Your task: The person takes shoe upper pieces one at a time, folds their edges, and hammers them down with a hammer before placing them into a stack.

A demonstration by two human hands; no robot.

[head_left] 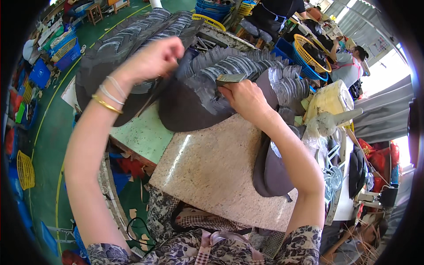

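My left hand [161,58] is raised over the left part of the table, its fingers curled. A blurred dark flat piece hangs beside and below it and seems gripped by it; motion smears the edge. My right hand [247,98] is closed round a short, flat, brush-like tool [231,78], held over the fanned dark pieces [229,66]. These overlap in rows, their exposed edges smeared whitish grey. A large dark rounded piece [190,108] lies at their near side. More fanned pieces [132,37] spread out at the far left.
A speckled tabletop [212,163] lies before me, with a pale green board [143,132] at its left. Dark rounded pieces [271,170] rest near my right forearm. A yellowish tub [329,99] stands at the right. Beyond are stacked baskets [311,55] and a co-worker [353,66].
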